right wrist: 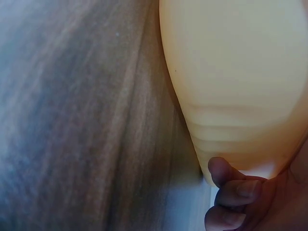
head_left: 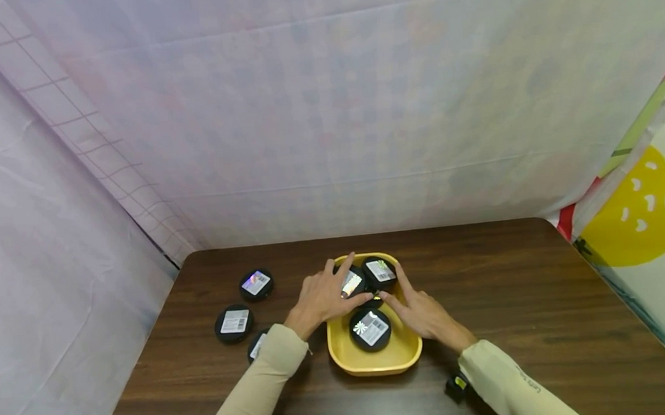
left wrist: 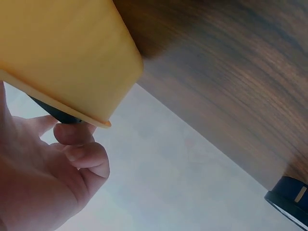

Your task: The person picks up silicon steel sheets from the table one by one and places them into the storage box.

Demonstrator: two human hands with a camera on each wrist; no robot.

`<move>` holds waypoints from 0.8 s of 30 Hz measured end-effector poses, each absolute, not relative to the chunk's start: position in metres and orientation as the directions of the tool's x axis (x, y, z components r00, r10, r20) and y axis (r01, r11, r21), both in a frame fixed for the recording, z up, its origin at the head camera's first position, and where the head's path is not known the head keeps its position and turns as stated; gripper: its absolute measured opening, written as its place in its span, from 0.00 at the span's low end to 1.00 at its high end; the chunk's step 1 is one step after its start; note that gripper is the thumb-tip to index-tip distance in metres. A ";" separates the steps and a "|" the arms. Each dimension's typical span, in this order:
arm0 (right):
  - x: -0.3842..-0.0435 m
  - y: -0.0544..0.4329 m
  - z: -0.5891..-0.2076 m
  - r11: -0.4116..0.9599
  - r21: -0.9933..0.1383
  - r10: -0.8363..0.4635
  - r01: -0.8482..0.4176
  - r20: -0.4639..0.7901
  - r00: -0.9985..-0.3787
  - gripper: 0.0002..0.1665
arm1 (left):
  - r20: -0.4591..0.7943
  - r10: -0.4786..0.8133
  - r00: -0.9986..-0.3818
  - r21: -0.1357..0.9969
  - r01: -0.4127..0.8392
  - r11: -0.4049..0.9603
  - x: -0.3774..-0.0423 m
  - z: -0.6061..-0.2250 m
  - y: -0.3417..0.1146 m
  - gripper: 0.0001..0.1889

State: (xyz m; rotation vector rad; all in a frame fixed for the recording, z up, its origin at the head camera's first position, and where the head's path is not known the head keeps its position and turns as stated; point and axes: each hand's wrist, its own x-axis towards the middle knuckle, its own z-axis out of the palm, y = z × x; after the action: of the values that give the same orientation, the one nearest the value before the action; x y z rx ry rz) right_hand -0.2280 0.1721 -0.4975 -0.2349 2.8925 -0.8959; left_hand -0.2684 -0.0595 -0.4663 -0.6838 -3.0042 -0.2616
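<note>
Inside a yellow plastic basin (head_left: 375,363) are several flat round black tubs with pale barcode labels. My left hand (head_left: 326,294) reaches over the basin's left rim and grips one tub (head_left: 354,282) between thumb and fingers. From the right, my right hand (head_left: 424,312) holds the far-right tub (head_left: 380,270), index finger along its side and thumb at its near edge. Another tub (head_left: 377,301) is mostly hidden below the thumbs. A nearer tub (head_left: 370,329) lies label up. In the left wrist view, curled fingers (left wrist: 89,161) sit by the basin's rim.
Left of the basin on the brown wooden table (head_left: 514,286) lie more labelled black tubs: one farther back (head_left: 256,284), one at the left (head_left: 234,324) and one partly behind my left sleeve (head_left: 255,347). A small black-and-yellow object (head_left: 457,386) sits by my right sleeve. Pale cloth (head_left: 329,127) hangs behind.
</note>
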 end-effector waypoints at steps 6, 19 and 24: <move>-0.227 0.172 -0.498 0.809 -0.577 -0.178 -0.112 -0.059 -0.982 0.53 | 0.109 0.413 -0.904 0.149 0.425 0.893 -0.271 -0.467 -0.057 0.48; -0.227 0.173 -0.498 0.803 -0.581 -0.187 -0.135 -0.031 -0.982 0.52 | 0.125 0.422 -0.898 0.159 0.438 0.885 -0.279 -0.468 -0.054 0.45; -0.227 0.172 -0.498 0.804 -0.579 -0.184 -0.135 -0.027 -0.983 0.51 | 0.120 0.439 -0.890 0.142 0.453 0.880 -0.278 -0.465 -0.052 0.42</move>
State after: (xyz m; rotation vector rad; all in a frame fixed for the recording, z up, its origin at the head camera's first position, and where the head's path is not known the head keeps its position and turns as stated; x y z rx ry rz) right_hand -0.2265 0.1721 -0.4980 -0.2576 2.9061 -0.9234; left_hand -0.2780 -0.0518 -0.4653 -0.7053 -2.9643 -0.2554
